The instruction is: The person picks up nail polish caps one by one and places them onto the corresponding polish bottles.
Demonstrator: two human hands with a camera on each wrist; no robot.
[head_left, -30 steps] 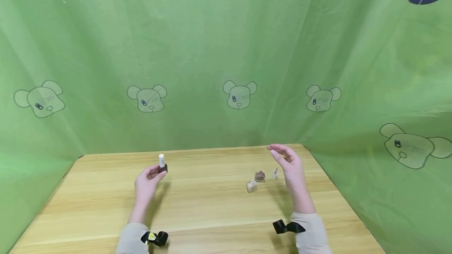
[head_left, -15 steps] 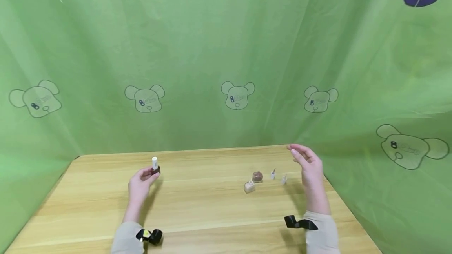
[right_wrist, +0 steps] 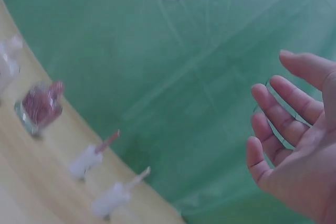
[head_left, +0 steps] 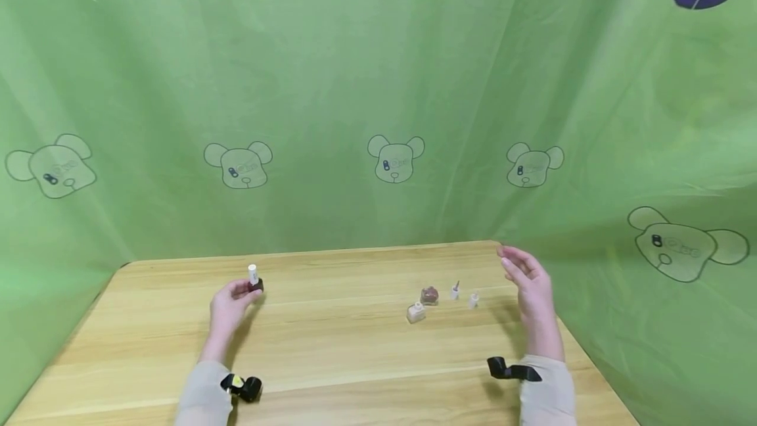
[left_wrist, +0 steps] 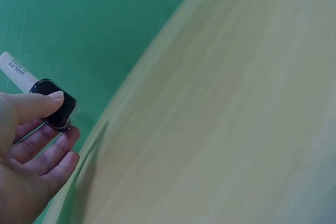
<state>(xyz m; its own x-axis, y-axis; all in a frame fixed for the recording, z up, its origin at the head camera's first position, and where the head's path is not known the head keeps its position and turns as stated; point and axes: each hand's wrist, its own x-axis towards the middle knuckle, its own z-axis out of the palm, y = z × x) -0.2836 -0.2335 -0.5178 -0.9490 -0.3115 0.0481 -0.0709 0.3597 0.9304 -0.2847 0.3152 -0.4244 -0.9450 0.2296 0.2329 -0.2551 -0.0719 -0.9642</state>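
Observation:
My left hand (head_left: 227, 311) pinches a dark nail polish bottle (left_wrist: 58, 109) between thumb and fingers above the left of the table; its white cap (left_wrist: 18, 72) is on. My right hand (head_left: 535, 288) hovers over the table's right side, fingers loosely bent and holding nothing. To its left stand two white caps, brushes pointing up: one with a pinkish brush (right_wrist: 86, 162), the other with a pale brush (right_wrist: 112, 200). Beside them are two capless polish bottles, a mauve one (head_left: 429, 296) and a pale cream one (head_left: 416, 312).
A light wooden table (head_left: 331, 354) spans the view below. Green fabric with bear-face prints (head_left: 396, 160) hangs behind it and at both sides. Black straps with small devices (head_left: 242, 386) sit on both sleeves.
The right hand has moved right, away from the caps, and the pale-brushed cap it hid is now visible. The left hand, still holding the dark bottle, has shifted slightly left.

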